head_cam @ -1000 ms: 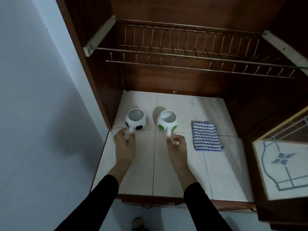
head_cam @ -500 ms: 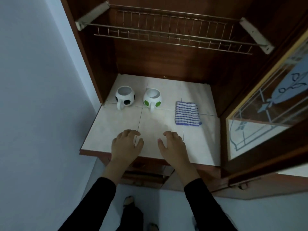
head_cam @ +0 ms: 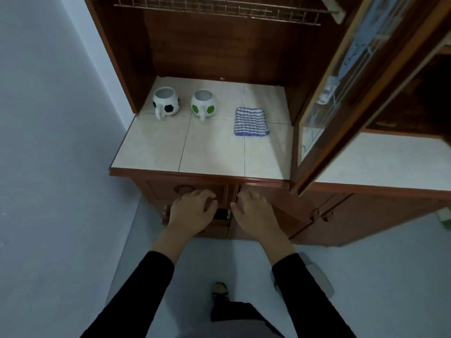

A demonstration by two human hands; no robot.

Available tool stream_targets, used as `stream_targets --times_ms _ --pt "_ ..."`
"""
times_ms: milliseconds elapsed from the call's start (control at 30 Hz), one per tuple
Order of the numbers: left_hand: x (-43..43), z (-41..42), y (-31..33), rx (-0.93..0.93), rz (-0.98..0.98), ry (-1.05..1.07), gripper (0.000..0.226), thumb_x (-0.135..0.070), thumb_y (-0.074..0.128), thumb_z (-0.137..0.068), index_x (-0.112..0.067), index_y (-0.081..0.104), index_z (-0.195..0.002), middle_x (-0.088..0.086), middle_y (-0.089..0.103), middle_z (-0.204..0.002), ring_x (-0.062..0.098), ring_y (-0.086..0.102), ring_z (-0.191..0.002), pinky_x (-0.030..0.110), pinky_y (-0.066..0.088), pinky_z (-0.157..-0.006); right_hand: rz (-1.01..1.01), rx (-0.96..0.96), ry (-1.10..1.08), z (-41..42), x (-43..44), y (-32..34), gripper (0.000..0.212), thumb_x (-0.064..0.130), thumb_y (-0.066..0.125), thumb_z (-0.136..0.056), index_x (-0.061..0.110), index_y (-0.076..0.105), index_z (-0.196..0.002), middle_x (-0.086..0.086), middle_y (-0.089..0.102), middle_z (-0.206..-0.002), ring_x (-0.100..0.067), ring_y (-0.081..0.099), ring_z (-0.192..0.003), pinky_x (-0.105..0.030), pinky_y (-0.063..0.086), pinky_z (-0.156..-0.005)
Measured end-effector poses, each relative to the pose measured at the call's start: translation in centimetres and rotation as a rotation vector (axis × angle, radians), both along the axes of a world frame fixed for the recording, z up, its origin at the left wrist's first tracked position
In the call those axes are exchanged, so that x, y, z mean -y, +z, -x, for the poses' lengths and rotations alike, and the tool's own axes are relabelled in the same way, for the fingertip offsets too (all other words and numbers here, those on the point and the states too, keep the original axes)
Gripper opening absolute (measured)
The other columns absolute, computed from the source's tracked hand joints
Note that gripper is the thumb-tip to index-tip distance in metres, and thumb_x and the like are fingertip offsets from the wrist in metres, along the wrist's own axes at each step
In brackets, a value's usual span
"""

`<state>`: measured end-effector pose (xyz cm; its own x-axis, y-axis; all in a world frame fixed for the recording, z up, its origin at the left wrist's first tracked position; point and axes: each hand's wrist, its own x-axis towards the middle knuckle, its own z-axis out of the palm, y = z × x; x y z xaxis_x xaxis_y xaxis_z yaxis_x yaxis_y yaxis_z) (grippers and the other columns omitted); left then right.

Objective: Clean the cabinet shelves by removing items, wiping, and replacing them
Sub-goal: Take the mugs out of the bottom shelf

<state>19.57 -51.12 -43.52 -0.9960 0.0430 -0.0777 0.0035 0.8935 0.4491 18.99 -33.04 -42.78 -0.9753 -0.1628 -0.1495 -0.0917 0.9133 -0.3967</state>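
Note:
Two round white mugs stand side by side on the tiled cabinet shelf point(head_cam: 212, 147): a black-patched football mug point(head_cam: 166, 102) at the left and a green-patched mug point(head_cam: 204, 103) beside it, handles toward me. A folded blue-and-white checked cloth point(head_cam: 251, 121) lies to their right. My left hand point(head_cam: 190, 211) and my right hand point(head_cam: 255, 211) hover below the shelf's front edge, in front of the lower cabinet, fingers loosely spread and holding nothing.
A wire dish rack point(head_cam: 219, 8) spans the cabinet above the shelf. A glass-paned door point(head_cam: 341, 98) stands open at the right. A white wall point(head_cam: 48, 118) closes the left side. Lower wooden doors point(head_cam: 317, 215) sit under the counter; my foot point(head_cam: 219, 291) is on the pale floor.
Both hands let go of the mug handles and drew back off the shelf, past its front edge. The view pulled back and away from the cabinet; the mugs stay in place.

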Motion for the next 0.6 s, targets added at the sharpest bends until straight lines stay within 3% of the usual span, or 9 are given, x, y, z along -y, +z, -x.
stream_targets --times_ms 167,600 --pt "-1.8 -4.1 -0.2 -0.006 -0.014 -0.078 0.029 -0.041 0.049 -0.098 -0.031 0.062 -0.123 -0.009 0.063 -0.125 0.018 0.057 -0.113 0.031 0.040 -0.090 -0.017 0.022 -0.079 -5.5 -1.8 -0.1 0.043 0.037 0.044 -0.099 0.012 0.047 -0.134 -0.012 0.050 -0.131 -0.032 0.045 -0.124 -0.042 0.037 -0.102" --pt "-11.2 -9.8 -0.4 0.059 -0.036 -0.304 0.029 -0.043 0.044 -0.098 -0.034 0.062 -0.118 -0.011 0.063 -0.120 0.015 0.060 -0.106 0.037 0.048 -0.090 -0.007 0.065 -0.278 -14.8 -10.8 -0.7 0.037 0.038 0.045 -0.099 0.013 0.053 -0.125 -0.009 0.055 -0.124 -0.032 0.049 -0.118 -0.044 0.043 -0.098"
